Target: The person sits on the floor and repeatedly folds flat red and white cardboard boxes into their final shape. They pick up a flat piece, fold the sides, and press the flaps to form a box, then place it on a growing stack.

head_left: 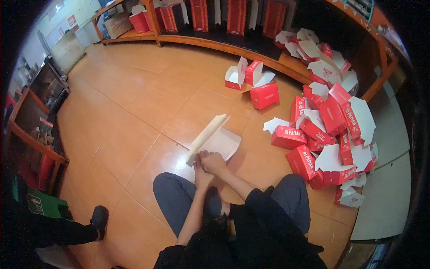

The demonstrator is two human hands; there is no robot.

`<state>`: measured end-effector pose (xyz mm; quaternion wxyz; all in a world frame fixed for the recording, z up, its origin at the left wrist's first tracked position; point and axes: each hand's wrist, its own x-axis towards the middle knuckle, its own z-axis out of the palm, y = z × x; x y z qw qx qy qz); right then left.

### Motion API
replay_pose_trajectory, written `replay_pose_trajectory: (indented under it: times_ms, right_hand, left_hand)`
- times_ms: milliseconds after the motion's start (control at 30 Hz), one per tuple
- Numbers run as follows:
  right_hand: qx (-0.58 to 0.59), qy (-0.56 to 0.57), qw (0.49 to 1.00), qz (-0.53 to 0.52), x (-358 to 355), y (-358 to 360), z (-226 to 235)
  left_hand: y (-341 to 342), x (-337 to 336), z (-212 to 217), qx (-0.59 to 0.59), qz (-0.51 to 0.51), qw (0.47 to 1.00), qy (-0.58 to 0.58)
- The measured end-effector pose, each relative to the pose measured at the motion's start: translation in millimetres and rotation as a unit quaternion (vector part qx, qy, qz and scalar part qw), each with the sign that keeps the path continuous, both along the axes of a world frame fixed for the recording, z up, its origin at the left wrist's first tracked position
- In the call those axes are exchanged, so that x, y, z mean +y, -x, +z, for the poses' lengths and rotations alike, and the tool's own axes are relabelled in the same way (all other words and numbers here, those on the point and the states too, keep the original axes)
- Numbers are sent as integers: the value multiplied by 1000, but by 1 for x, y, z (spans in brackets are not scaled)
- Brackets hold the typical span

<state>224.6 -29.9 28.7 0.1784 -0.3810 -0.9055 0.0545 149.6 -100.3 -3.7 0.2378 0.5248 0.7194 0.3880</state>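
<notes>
At lower centre, our left hand (pixel 200 172) and right hand (pixel 214 162) meet, fingers pinching the near edge of a flat cardboard blank (pixel 214 138) on the orange floor (pixel 134 103). Right of it, red boxes (pixel 331 134) lie heaped. Shelves (pixel 215 42) stand at the top.
</notes>
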Motion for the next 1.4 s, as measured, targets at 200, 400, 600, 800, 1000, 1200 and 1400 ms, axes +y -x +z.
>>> replay_pose_trajectory:
  times_ms: [200, 400, 600, 800, 1000, 1200, 1400]
  right_hand:
    - [13, 125, 992, 9, 4, -15, -5]
    - [94, -85, 941, -314, 37, -85, 4]
    - [54, 158, 918, -359, 30, -129, -18]
    - [71, 96, 936, -330, 23, -129, -30]
    - [96, 109, 937, -318, 23, -132, -29]
    - [124, 114, 936, -308, 24, -133, -28]
    - [164, 212, 906, -328, 23, -150, -5]
  left_hand:
    - [2, 2, -11, -56, -42, 995, -71]
    - [17, 11, -17, -274, -27, 956, -96]
    - [20, 26, -10, -221, -75, 970, -61]
    - [4, 25, 16, -123, 27, 992, -13]
    - [5, 32, 16, -58, -5, 993, -106]
    - [3, 25, 15, -38, -5, 994, -107]
    - [3, 20, 12, 7, 0, 988, -153]
